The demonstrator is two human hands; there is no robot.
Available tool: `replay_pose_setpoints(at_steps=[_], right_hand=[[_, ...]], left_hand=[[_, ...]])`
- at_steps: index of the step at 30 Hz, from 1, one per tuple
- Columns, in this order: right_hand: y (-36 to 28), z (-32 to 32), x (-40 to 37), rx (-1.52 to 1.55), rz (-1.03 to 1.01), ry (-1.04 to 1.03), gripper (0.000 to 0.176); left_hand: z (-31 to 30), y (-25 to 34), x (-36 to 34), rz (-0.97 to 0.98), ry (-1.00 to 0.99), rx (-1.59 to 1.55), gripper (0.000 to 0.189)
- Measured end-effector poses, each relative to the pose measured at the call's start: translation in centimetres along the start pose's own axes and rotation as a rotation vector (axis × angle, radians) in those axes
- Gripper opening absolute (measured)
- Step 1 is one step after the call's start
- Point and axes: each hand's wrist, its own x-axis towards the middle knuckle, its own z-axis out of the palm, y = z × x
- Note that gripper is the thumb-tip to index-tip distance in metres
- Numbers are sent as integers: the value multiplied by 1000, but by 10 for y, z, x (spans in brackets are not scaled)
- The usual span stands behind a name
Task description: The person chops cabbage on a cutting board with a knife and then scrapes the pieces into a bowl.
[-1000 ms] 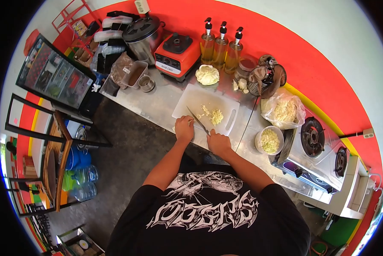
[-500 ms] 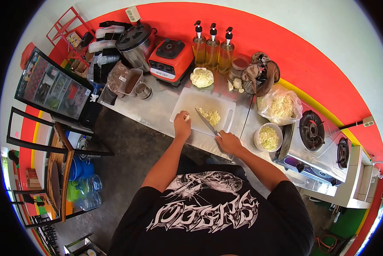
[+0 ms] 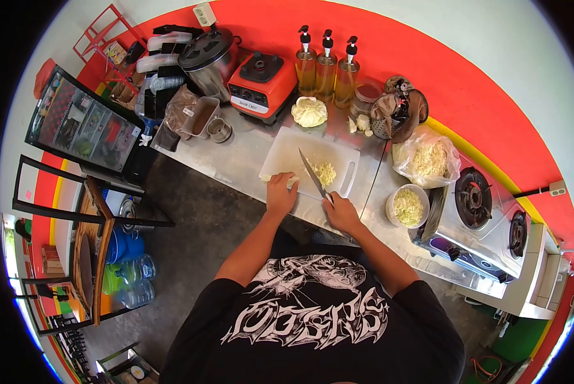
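On the steel counter lies a white cutting board [image 3: 283,150] with a small heap of chopped cabbage [image 3: 325,173] on it. My right hand [image 3: 341,210] is closed around the handle of a knife [image 3: 310,169], whose blade lies across the board beside the heap. At the board's near left edge, my left hand [image 3: 281,192] presses its fingers on a pale piece of cabbage [image 3: 292,180]. Part of that piece is hidden under the fingers. A cut cabbage [image 3: 309,112] sits behind the board.
Right of the board stand a bowl of shredded cabbage [image 3: 408,206], a plastic bag of shreds [image 3: 429,160] and a gas stove [image 3: 485,224]. Behind are a red blender base [image 3: 261,86], pump bottles [image 3: 326,73] and a steel pot [image 3: 208,64]. A steel cup [image 3: 219,130] stands left.
My left hand has gone from raised and curled to lying over the pale piece at the board's edge. The knife blade has turned slightly. The whole view has shifted a little.
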Motion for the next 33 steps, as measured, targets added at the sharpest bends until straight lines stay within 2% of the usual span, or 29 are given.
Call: replay_pose_setpoints(at_steps=[4, 6, 18, 22, 24, 28, 30, 33], right_hand=[[-5, 8, 1, -70, -16, -3, 38], [-11, 10, 1, -156, -17, -43, 36], [-41, 16, 10, -510, -67, -143, 30], [-41, 29, 28, -495, -75, -155, 33], [-49, 24, 38, -488, -90, -122, 25], [-55, 18, 45, -500, -111, -139, 25], [-55, 19, 36, -494, -61, -179, 33], [-51, 33, 19, -500, 0, -168, 32]], left_hand=[[7, -14, 0, -9, 8, -55, 17], [8, -16, 1, -41, 30, 38, 14], [13, -13, 0, -136, -21, 3, 14], [12, -11, -1, -131, -21, 15, 12], [10, -8, 1, -174, -43, 53, 10], [6, -4, 5, -259, -72, 51, 10], [6, -2, 7, -262, -76, 48, 8], [5, 0, 7, -278, -71, 40, 7]])
